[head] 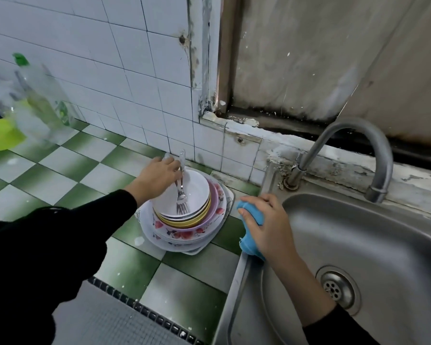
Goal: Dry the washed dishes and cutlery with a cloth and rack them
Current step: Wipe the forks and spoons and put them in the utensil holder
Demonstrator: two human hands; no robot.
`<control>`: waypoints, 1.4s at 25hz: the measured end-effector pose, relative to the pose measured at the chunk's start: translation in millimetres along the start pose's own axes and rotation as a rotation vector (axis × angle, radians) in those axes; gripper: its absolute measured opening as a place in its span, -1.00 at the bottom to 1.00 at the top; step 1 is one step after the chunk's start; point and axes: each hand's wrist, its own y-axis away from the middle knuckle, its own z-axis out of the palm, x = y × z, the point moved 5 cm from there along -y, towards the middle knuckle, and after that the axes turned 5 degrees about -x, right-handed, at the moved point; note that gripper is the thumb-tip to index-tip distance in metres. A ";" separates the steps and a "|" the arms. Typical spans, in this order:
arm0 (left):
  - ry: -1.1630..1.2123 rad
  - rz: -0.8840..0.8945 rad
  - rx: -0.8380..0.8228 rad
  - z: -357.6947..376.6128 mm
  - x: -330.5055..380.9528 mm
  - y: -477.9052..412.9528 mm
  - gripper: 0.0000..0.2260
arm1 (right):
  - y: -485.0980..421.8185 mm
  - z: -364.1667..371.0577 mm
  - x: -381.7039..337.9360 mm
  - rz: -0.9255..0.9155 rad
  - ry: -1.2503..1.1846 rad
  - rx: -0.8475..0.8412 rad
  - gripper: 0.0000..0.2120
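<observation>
Green-and-white checkered counter (pixel 67 168), with a blurry bottle (pixel 39 100) way off left of the fingers. Left hand (pixel 157 175) has its fingers curled round the handles of some forks (pixel 181 195), tines down in the top bowl (pixel 197 188) of a stack of plates (pixel 184 235) right under them. Right hand (pixel 269 222) next over, fingers wrapped tight round a blue cloth (pixel 251 220) at the sink (pixel 358 232) edge.

We're seeing a steel sink (pixel 358 245) with curved tap (pixel 383 155) sitting right, blurry bottles (pixel 40 105) standing far left on green-checked counter (pixel 60 170).
</observation>
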 end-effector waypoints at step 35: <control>1.659 -0.376 0.583 -152.6 100.1 178.2 -0.81 | 75.6 -67.7 -69.5 -0.097 -0.580 0.082 -0.20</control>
